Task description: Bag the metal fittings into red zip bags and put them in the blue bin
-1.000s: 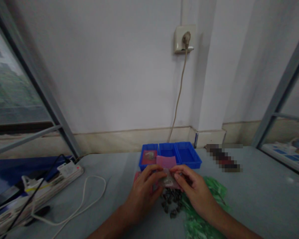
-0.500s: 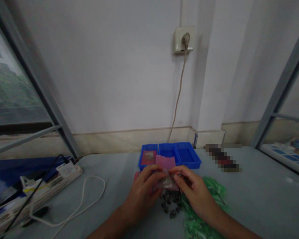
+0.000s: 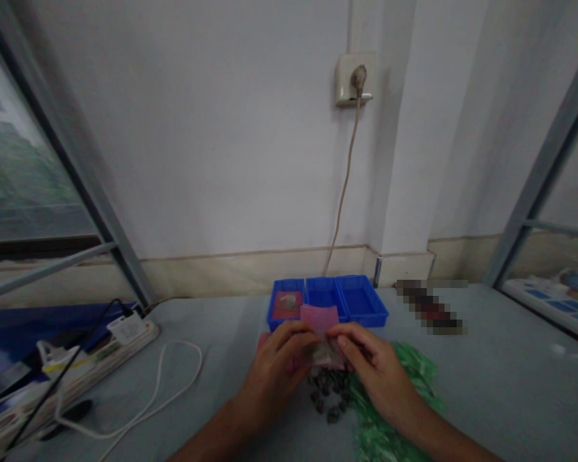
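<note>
Between my two hands is a small clear plastic bag (image 3: 324, 354) with a pink card (image 3: 319, 316) standing up behind its top. My left hand (image 3: 282, 359) pinches the bag's left side, fingers curled. My right hand (image 3: 368, 359) grips its right edge between thumb and forefinger. What lies inside the bag is too blurred to make out. Below the bag, a loose pile of small dark metallic parts (image 3: 331, 394) lies on the table. Under and beside my right forearm is a heap of green plastic bags (image 3: 397, 410).
Behind my hands stands a blue tray (image 3: 376, 319) with three compartments; a pink-backed packet (image 3: 288, 304) lies in the left one. At left are a power strip (image 3: 120, 350) and a looped white cable (image 3: 201, 366). A wall socket (image 3: 344, 80) holds a plug with a hanging cord.
The pink card sits slightly lower, and the bag has shifted a little between my fingers. Both hands keep their hold in nearly the same place.
</note>
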A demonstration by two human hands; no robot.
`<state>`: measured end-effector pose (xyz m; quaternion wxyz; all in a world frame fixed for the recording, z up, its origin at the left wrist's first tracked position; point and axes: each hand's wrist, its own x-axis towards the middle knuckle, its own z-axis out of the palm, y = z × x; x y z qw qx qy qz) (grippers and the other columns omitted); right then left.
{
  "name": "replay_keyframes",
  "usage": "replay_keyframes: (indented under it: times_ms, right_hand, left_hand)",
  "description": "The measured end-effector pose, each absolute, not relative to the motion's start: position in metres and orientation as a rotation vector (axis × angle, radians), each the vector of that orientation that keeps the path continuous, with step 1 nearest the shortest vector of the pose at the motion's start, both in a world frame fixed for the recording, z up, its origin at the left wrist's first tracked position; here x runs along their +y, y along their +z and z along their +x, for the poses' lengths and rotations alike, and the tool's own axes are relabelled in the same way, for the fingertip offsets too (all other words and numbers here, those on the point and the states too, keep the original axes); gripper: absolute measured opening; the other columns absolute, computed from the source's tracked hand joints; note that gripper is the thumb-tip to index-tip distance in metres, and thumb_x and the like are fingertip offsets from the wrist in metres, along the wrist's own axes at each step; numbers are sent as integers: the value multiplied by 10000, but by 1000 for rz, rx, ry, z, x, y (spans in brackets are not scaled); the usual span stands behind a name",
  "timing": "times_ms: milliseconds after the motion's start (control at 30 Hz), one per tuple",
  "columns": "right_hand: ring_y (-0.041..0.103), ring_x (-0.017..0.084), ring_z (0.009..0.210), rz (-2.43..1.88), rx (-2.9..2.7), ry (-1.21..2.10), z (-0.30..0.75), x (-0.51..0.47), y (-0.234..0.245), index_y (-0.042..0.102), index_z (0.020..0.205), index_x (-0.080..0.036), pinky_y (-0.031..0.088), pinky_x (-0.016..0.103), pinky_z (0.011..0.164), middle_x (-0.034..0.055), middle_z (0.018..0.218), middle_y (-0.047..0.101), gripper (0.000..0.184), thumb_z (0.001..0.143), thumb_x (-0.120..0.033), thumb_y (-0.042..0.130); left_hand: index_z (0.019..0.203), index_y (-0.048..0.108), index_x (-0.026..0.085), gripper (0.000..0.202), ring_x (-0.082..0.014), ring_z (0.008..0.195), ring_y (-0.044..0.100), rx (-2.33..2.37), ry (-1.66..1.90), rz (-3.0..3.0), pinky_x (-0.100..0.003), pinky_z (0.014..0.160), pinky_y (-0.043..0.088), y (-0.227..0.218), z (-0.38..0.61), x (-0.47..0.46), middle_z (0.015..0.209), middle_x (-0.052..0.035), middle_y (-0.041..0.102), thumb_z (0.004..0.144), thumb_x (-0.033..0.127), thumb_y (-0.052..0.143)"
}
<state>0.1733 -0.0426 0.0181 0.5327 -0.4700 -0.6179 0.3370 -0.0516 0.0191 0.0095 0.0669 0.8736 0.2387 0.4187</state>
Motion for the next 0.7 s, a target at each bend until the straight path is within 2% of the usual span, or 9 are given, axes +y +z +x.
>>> replay_keyframes:
  times_ms: [167, 333, 400, 600, 700]
  right_hand:
    - [657, 204, 772, -1135, -1484, 776, 173, -43, 20, 793, 1147, -252, 493, 287, 697, 18, 910, 752, 318, 1090, -424, 533]
    - [726, 247, 986, -1121, -1504, 746, 173, -43, 21, 793, 1128, -248, 534, 306, 806, 54, 1095, 803, 300, 1080, -363, 519]
    - [732, 257, 1032, -1125, -1513, 735, 173, -43, 22, 788, 1129, -249, 541, 310, 824, 59, 1112, 807, 288, 1076, -359, 527]
    - [737, 253, 1048, -1101, -1594, 684, 174, -43, 24, 771, 1202, -247, 551, 335, 892, 58, 1160, 806, 297, 1044, -253, 520]
    - [728, 248, 957, -1149, -1595, 661, 174, -44, 24, 771, 1206, -247, 543, 334, 825, 54, 1110, 804, 293, 1014, -221, 551]
  left_hand:
    - [1260, 706, 265, 437, -226, 1141, 722, 696, 1327, 2634, -341, 977, 617, 13, -51, 19, 1254, -94, 709, 941, -10, 594]
    - [1232, 711, 241, 335, -217, 1096, 731, 626, 1379, 2606, -316, 946, 620, 20, -50, 15, 1201, -97, 722, 983, 38, 614]
    - [1225, 714, 240, 303, -215, 1087, 731, 611, 1404, 2600, -314, 945, 617, 22, -50, 15, 1181, -93, 728, 999, 60, 625]
    - [1220, 701, 233, 242, -203, 1078, 736, 593, 1421, 2592, -290, 933, 616, 24, -50, 16, 1177, -92, 726, 1037, 100, 617]
    - [1219, 704, 234, 258, -196, 1083, 739, 594, 1436, 2597, -283, 941, 615, 24, -49, 16, 1179, -92, 726, 1054, 85, 574]
